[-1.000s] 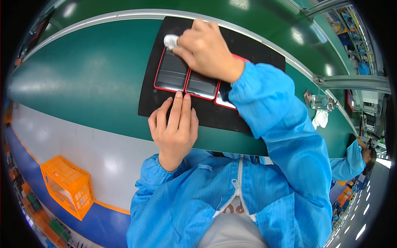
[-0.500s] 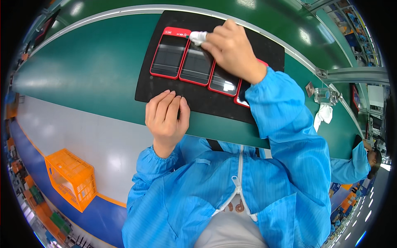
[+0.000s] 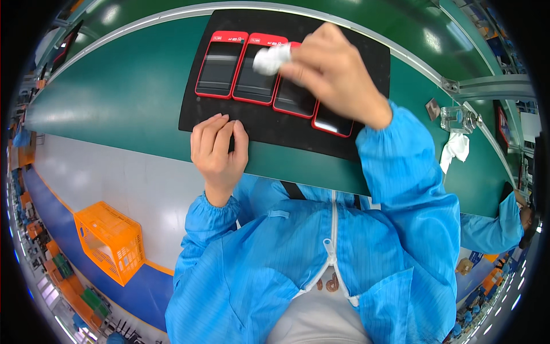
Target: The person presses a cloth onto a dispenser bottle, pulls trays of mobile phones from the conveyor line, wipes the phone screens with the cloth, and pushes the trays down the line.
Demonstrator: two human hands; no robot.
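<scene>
While right hand (image 3: 332,67) pinches white wad (image 3: 270,61) over second red-framed device (image 3: 250,86), contact with screen unclear, left hand (image 3: 215,150) rests well apart, fingers loosely bent, thumb parted, at near edge of black mat (image 3: 275,131). Four devices in slanting row on mat, band of mat between their near ends and its edge. Green tabletop (image 3: 114,86) stretches wide leftward; rightward, glass jar (image 3: 457,119) with white cloth (image 3: 455,148) just beside.

I'm facing a green bench (image 3: 114,109) that is carrying a clear jar (image 3: 458,119), a white cloth (image 3: 455,148) and a black mat (image 3: 269,127) under four red-framed devices (image 3: 219,69).
</scene>
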